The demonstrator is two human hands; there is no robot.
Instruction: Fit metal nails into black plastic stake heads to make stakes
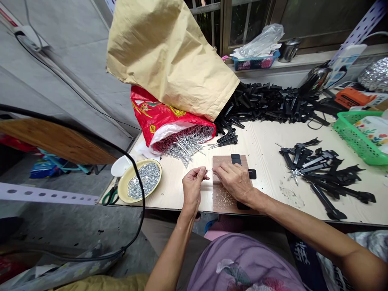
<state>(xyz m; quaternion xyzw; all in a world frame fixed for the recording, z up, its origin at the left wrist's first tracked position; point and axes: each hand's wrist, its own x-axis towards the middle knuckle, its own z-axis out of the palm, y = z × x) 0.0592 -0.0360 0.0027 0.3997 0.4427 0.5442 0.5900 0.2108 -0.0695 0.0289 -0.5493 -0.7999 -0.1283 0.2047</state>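
My left hand point(194, 185) is pinched shut near the table's front edge, fingertips on what looks like a thin nail. My right hand point(233, 181) lies over a brown board point(222, 198), fingers closed on the other end of that thin nail point(210, 171). Small black plastic pieces point(235, 158) sit on the board just beyond my right hand. A heap of steel nails point(188, 146) spills from a red bag point(157, 117) a little behind my left hand.
A yellow dish of small metal bits point(142, 181) and green-handled scissors point(111, 196) lie at the left. Black plastic parts are piled at the back point(273, 103) and right point(321, 169). A brown paper sack point(169, 52) leans behind. A green basket point(354, 135) stands far right.
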